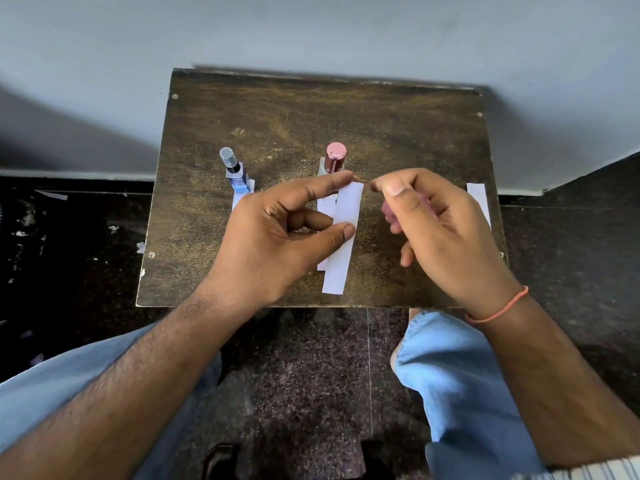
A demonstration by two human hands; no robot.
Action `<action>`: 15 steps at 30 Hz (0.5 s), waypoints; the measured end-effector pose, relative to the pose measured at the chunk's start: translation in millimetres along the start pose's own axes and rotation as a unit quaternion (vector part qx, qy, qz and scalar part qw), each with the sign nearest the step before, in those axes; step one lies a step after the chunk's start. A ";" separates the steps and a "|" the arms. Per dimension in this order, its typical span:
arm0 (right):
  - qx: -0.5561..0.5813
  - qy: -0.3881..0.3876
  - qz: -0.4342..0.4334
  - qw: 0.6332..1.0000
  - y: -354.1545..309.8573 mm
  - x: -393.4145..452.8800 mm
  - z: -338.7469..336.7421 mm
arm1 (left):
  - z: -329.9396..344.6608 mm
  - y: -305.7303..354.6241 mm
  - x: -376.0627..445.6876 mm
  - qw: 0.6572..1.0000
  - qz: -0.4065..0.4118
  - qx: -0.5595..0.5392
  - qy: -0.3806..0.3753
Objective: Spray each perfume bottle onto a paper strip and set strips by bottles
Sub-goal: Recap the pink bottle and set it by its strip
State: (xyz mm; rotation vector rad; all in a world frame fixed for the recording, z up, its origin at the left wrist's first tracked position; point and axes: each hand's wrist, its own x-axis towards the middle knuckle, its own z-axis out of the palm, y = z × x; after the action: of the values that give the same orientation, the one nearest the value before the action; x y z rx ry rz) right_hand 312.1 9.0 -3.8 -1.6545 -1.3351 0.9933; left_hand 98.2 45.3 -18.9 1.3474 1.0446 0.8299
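My left hand (277, 237) pinches a white paper strip (341, 258) between forefinger and thumb, holding it just above the wooden table (311, 109). My right hand (440, 230) is curled around a small pinkish bottle (389, 211), blurred and mostly hidden, its forefinger pointing at the strip's top end. A pink-capped bottle (334, 159) stands behind the strip, with another strip (325, 206) lying in front of it. A blue bottle with a clear cap (237, 173) stands to the left, a strip (237, 202) by its base.
A further paper strip (479, 202) lies near the table's right edge. The table stands against a pale wall. Dark speckled floor surrounds it, with paper scraps (140, 247) on the left. My knees in blue jeans are below the front edge.
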 end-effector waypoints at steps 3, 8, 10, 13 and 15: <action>0.060 -0.010 0.037 0.997 5.4 3.5 -9.1 | -0.8 0.4 -0.1 1.000 0.003 0.006 0.002; 0.087 -0.001 0.030 0.996 19.6 8.5 -19.3 | -1.8 1.5 0.2 1.000 0.001 0.007 0.007; 0.058 -0.001 0.008 0.998 25.5 10.4 -24.5 | -2.9 1.6 0.1 1.000 0.000 0.010 0.007; 0.014 -0.013 -0.017 1.000 30.4 13.0 -35.4 | -5.0 1.7 0.2 1.000 0.000 0.013 0.011; 0.029 -0.027 -0.015 0.999 29.4 12.8 -41.1 | -6.8 1.3 0.1 1.000 0.000 0.010 0.012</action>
State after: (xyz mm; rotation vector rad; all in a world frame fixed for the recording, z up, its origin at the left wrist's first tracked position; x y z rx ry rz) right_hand 362.7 13.3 -15.6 -1.5701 -1.3507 1.0556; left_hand 92.0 48.0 -17.2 1.3575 1.0739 0.8392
